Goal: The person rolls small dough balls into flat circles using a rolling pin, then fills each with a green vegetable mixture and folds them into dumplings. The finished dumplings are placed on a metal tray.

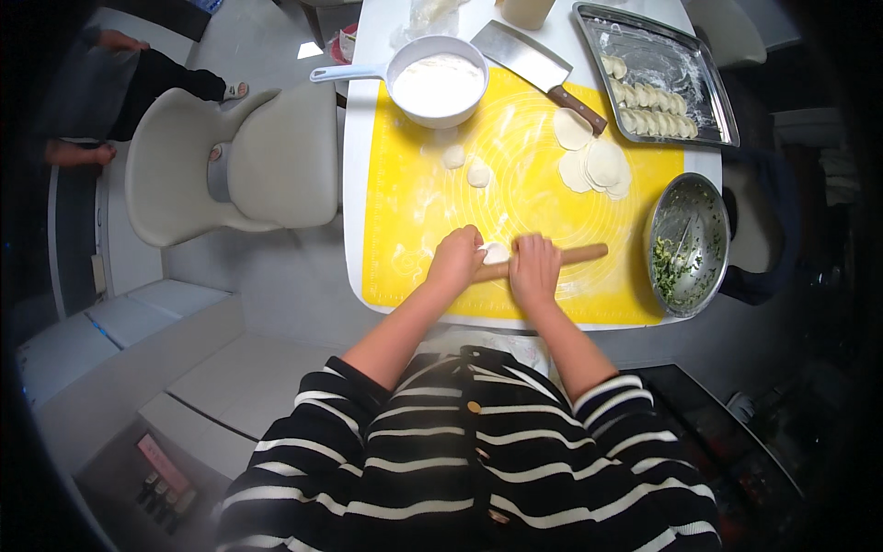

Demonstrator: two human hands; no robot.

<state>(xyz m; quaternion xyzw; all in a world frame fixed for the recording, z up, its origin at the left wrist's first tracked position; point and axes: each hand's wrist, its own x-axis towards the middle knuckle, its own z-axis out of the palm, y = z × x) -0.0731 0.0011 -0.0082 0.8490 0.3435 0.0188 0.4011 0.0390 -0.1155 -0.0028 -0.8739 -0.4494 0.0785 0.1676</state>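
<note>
My right hand (pixel 535 270) grips a wooden rolling pin (pixel 585 254) near its middle, on a yellow silicone mat (pixel 414 207) dusted with flour. Between my hands lies a small round of dough (pixel 494 253), at the pin's far side. The fingers of my left hand (pixel 455 259) pinch the left edge of that round. Beyond my hands sit two small dough balls, one (pixel 479 173) slightly nearer than the other (pixel 453 156). Several flat dough wrappers (pixel 604 163) overlap to the right, and a single wrapper (pixel 572 129) lies just beyond them.
A white long-handled pot of flour (pixel 440 83) stands at the back left. Near it lies a cleaver (pixel 528 58), its handle reaching over the mat. A metal tray (pixel 697 76) holds rows of dumplings (pixel 655 123). A steel bowl (pixel 690 245) contains chopped green filling. A person (pixel 103 96) is beyond the chair (pixel 283 162).
</note>
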